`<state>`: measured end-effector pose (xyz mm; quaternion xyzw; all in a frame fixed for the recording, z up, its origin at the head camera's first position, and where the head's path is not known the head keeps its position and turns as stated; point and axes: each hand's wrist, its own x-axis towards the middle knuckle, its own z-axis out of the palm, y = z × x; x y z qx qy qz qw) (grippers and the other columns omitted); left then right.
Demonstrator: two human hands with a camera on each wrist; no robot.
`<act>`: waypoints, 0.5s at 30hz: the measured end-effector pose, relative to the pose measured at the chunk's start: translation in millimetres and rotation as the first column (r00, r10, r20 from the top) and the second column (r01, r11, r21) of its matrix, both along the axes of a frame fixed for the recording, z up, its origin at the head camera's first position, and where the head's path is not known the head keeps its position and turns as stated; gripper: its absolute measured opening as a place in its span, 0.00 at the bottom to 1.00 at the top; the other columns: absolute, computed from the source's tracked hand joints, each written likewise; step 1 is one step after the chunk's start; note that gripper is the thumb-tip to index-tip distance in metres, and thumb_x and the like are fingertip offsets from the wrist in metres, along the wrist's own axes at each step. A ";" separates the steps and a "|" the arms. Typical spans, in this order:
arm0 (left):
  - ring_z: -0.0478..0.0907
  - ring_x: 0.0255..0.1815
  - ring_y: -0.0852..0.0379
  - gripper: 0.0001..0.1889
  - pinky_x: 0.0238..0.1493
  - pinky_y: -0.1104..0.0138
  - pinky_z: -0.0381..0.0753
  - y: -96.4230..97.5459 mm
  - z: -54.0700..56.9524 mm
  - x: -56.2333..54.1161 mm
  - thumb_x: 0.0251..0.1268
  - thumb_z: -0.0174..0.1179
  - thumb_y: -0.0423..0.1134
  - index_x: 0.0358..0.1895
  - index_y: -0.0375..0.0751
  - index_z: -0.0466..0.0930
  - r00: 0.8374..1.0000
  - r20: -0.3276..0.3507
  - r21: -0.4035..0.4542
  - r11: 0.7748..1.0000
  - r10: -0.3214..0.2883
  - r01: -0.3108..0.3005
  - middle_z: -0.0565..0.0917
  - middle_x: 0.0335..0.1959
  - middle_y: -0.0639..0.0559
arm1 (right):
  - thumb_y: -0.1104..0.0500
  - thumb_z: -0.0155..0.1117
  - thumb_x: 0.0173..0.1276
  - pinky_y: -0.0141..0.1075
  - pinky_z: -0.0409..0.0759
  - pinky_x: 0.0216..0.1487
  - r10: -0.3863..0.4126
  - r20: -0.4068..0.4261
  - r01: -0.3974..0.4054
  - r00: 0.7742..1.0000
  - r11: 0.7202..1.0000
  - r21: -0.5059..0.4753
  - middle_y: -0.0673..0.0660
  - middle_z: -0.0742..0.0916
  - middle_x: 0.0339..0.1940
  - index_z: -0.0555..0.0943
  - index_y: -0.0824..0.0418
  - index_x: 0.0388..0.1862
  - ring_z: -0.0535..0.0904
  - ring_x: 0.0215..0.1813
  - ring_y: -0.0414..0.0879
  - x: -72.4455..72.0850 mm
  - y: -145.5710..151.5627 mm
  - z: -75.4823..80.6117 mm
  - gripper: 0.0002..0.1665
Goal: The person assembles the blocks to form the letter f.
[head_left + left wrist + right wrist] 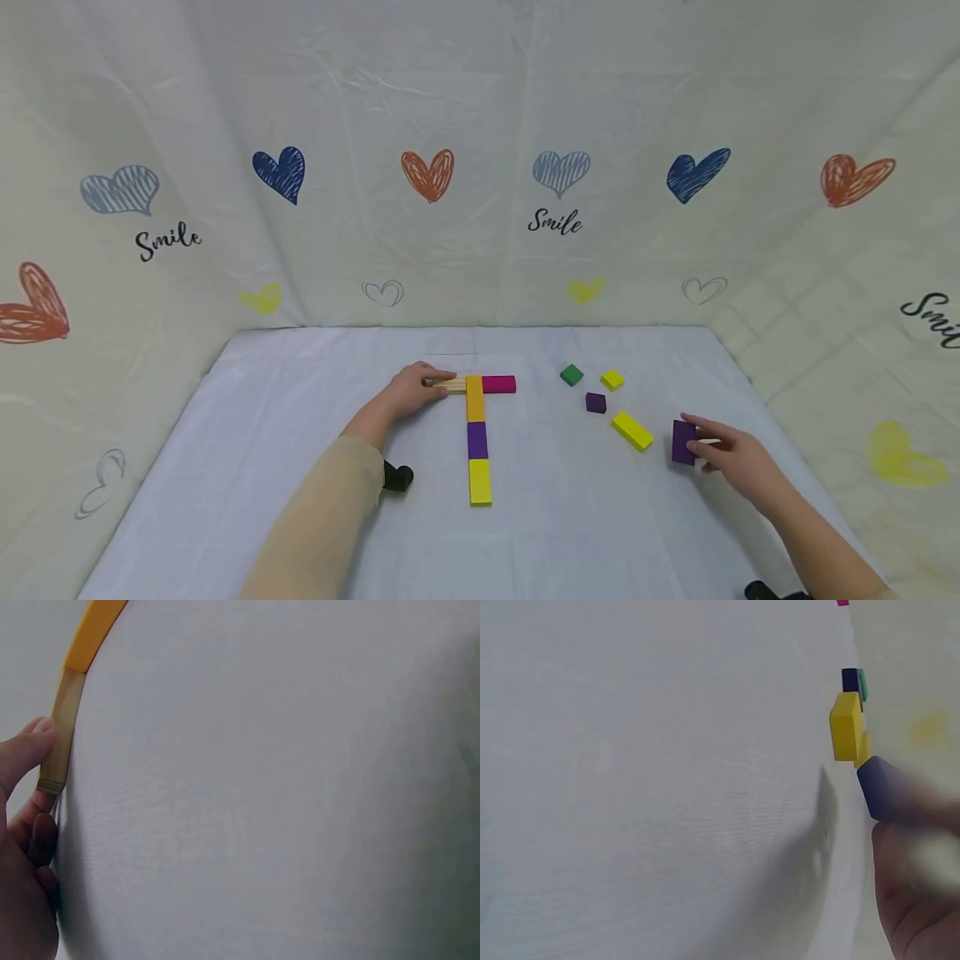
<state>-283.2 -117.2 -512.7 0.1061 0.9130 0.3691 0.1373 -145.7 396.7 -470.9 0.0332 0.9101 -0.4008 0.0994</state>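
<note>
My left hand [411, 390] pinches the outer end of a plain wooden block [456, 386], thumb on one side and fingers on the other in the left wrist view. The block's far end meets an orange block [475, 400]. On the other side of the orange block lies a magenta block [498, 384]. Below the orange one, a purple block [477, 440] and a yellow block [480, 483] continue in a straight line, forming a T. My right hand [738, 467] grips another purple block [683, 442] between thumb and fingers, off to the right; it is blurred in the right wrist view.
Between the T and my right hand lie loose pieces: a green cube [572, 375], a small yellow cube [612, 380], a dark purple cube [596, 403] and a long yellow block [632, 432]. A white cloth [570, 533] covers the table, with a heart-printed curtain [480, 250] behind.
</note>
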 end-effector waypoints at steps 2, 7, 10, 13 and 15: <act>0.72 0.56 0.48 0.17 0.63 0.51 0.71 -0.1 0.2 0.3 0.69 0.63 0.47 0.60 0.65 0.82 1.000 0.000 -0.003 1.000 0.001 -0.001 0.76 0.60 0.50 | 0.51 0.61 0.74 0.38 0.83 0.39 0.000 -0.005 0.000 1.000 1.000 0.001 0.76 0.75 0.63 0.65 0.64 0.75 0.82 0.42 0.49 -1.5 -2.1 3.5 0.35; 0.72 0.56 0.48 0.17 0.63 0.51 0.71 -0.1 -1.1 -0.4 0.69 0.63 0.47 0.60 0.65 0.82 1.000 -0.010 -0.008 1.000 -0.002 0.002 0.76 0.60 0.50 | 0.50 0.61 0.74 0.38 0.84 0.40 0.010 -0.025 -0.010 1.000 1.000 -0.005 0.75 0.75 0.63 0.66 0.64 0.75 0.82 0.44 0.50 -8.1 -9.4 10.4 0.36; 0.72 0.56 0.48 0.17 0.63 0.51 0.71 0.0 -2.0 -1.1 0.69 0.63 0.47 0.60 0.65 0.82 1.000 -0.012 -0.007 1.000 -0.001 0.001 0.76 0.60 0.50 | 0.49 0.61 0.74 0.38 0.84 0.42 0.017 -0.010 -0.018 1.000 1.000 -0.020 0.75 0.75 0.64 0.65 0.63 0.75 0.82 0.47 0.51 -14.8 -16.9 15.5 0.36; 0.73 0.56 0.48 0.17 0.62 0.51 0.71 0.3 -2.3 -1.1 0.69 0.62 0.47 0.60 0.65 0.82 1.000 -0.009 -0.008 1.000 0.002 -0.002 0.76 0.60 0.50 | 0.49 0.61 0.74 0.37 0.84 0.42 0.024 -0.002 -0.024 1.000 0.999 -0.042 0.74 0.74 0.65 0.66 0.62 0.75 0.81 0.49 0.53 -22.8 -27.1 19.2 0.36; 0.73 0.55 0.48 0.17 0.62 0.51 0.72 0.4 -2.0 -1.1 0.69 0.62 0.47 0.60 0.66 0.82 1.000 -0.009 -0.010 1.000 0.003 -0.004 0.76 0.60 0.50 | 0.49 0.61 0.74 0.36 0.84 0.43 0.025 -0.006 -0.025 1.000 0.999 -0.048 0.74 0.75 0.65 0.66 0.61 0.75 0.81 0.49 0.53 -29.6 -34.7 20.4 0.35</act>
